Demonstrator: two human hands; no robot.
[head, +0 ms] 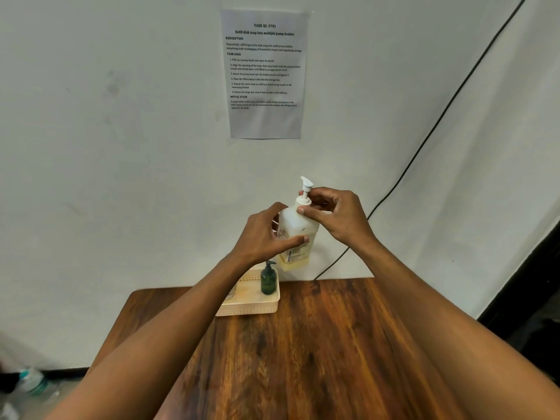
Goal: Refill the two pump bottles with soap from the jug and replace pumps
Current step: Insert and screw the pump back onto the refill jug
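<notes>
White pump bottle (298, 225) above the desk (318, 344) — two-handed.
Body gripped by left fingers (291, 240), pump collar (304, 201) pinched by right fingers (318, 192); green bottle (268, 278) upright in basket (251, 309).

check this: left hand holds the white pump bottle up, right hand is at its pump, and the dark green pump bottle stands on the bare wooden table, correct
One error: in the head view the dark green pump bottle stands inside the cream plastic basket on the brown wooden table, not on bare wood. The rest holds.
</notes>
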